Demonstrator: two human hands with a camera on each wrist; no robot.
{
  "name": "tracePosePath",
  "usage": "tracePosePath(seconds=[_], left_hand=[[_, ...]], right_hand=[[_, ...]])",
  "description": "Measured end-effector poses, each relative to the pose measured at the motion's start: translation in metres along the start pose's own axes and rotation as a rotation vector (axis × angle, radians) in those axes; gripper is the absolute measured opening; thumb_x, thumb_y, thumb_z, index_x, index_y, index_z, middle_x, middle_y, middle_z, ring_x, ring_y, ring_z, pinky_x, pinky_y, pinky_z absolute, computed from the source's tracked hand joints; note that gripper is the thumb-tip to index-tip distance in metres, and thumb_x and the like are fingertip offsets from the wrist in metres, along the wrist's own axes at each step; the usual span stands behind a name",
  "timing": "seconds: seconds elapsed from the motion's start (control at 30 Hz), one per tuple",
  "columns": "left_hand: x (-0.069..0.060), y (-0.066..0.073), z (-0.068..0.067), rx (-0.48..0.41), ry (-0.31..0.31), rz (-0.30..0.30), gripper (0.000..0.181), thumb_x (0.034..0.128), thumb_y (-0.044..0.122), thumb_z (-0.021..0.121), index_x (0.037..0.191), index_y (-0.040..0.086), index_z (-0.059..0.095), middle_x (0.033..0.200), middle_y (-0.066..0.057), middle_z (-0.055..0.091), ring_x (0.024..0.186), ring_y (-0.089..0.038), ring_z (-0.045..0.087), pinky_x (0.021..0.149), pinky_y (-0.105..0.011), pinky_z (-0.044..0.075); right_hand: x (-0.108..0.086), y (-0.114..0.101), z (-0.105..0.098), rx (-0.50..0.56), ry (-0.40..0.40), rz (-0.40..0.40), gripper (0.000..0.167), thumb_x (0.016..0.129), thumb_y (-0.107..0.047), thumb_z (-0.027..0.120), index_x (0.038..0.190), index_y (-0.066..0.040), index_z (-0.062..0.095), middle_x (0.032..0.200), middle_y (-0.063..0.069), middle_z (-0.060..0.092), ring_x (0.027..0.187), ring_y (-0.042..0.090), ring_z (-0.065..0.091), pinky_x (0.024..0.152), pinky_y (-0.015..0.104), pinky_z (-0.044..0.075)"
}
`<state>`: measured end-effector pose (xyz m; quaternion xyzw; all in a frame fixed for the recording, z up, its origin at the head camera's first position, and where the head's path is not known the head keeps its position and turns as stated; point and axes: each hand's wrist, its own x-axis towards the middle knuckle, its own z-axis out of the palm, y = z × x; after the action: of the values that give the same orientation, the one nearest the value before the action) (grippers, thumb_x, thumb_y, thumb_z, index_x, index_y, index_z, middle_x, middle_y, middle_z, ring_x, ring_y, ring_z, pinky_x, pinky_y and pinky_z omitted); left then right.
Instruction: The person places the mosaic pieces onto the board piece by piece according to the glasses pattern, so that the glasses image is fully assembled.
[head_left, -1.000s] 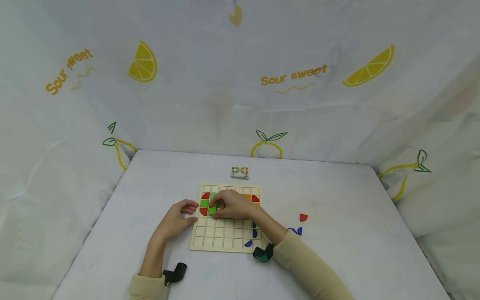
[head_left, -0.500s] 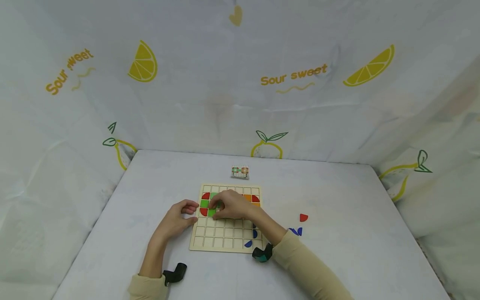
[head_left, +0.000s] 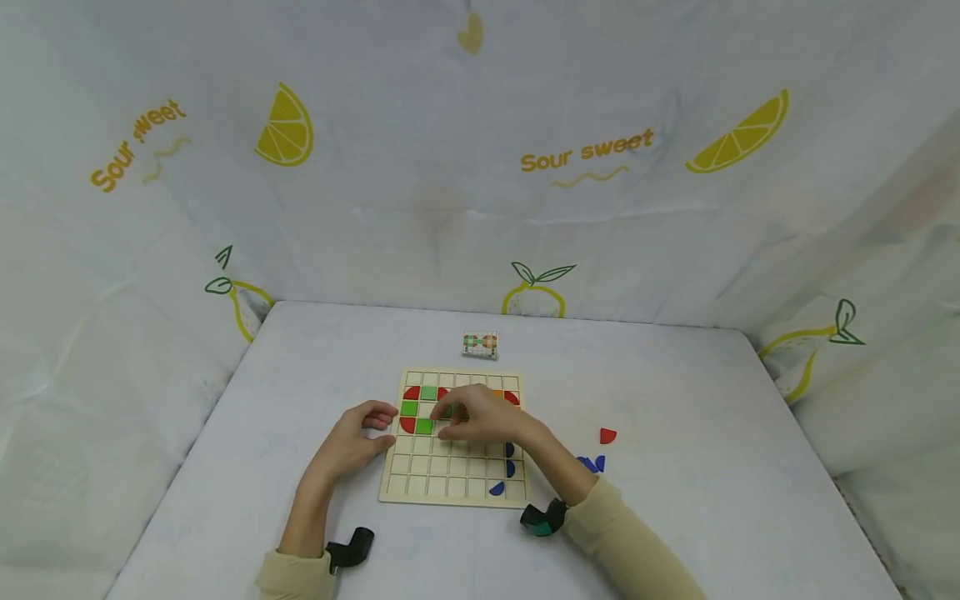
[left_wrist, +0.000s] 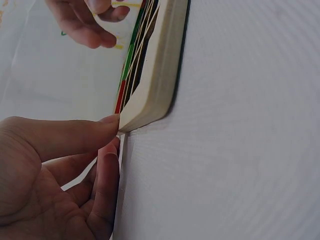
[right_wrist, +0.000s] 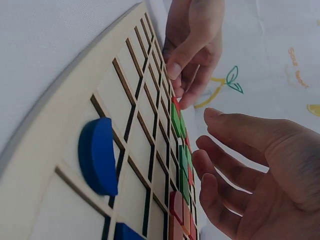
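Note:
A wooden grid board (head_left: 450, 492) lies flat on the table, with red, green and orange tiles set in its upper rows. My left hand (head_left: 351, 442) touches the board's left edge with thumb and fingertips; in the left wrist view the thumb (left_wrist: 75, 137) meets a corner of it. Above the upper left cells hovers my right hand (head_left: 483, 417), its fingers loosely bent and apart, with nothing between them in the right wrist view. A green square tile (head_left: 424, 427) lies just left of its fingertips. Some tiles are hidden beneath that hand.
Blue half-round pieces (head_left: 497, 489) lie on the board's lower right cells. To the right of the board are a red quarter-round piece (head_left: 607, 436) and some blue pieces (head_left: 591, 464). A small pattern card (head_left: 480, 344) stands behind the board.
My right hand has lifted off the green square tile and moved slightly right, uncovering more tiles on the board's left. The left hand has stayed at the edge.

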<state>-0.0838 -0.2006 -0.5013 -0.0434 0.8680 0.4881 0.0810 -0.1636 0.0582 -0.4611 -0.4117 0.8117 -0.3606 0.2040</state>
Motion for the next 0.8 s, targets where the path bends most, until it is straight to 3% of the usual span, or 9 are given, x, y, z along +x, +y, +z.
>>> tracePosePath(seconds=[0.27,0.57,0.8], left_hand=[[-0.001,0.001,0.000,-0.001,0.003,-0.001,0.039,0.0920,-0.002,0.079,0.129,0.001,0.069,0.119,-0.014,0.071,0.111,-0.023,0.065,0.096,-0.037,0.054],[-0.001,0.002,0.001,-0.004,0.005,-0.004,0.039,0.0916,-0.002,0.079,0.129,0.001,0.069,0.118,-0.014,0.070,0.110,-0.023,0.063,0.093,-0.034,0.053],[-0.001,0.003,0.000,-0.009,0.001,0.004,0.039,0.0917,-0.001,0.079,0.129,0.001,0.069,0.118,-0.014,0.070,0.110,-0.023,0.064,0.093,-0.034,0.053]], right_hand=[[-0.026,0.008,-0.019,-0.025,0.076,0.046,0.027,0.099,-0.021,0.080,0.122,-0.008,0.079,0.116,0.007,0.080,0.093,0.012,0.069,0.085,0.024,0.057],[-0.068,0.019,-0.050,-0.013,0.136,0.168,0.028,0.098,-0.022,0.080,0.123,-0.008,0.078,0.123,0.008,0.078,0.101,0.020,0.065,0.080,0.024,0.055],[-0.105,0.038,-0.072,-0.045,0.140,0.268,0.028,0.099,-0.021,0.080,0.123,-0.007,0.079,0.122,0.010,0.080,0.098,0.017,0.067,0.081,0.025,0.057]])
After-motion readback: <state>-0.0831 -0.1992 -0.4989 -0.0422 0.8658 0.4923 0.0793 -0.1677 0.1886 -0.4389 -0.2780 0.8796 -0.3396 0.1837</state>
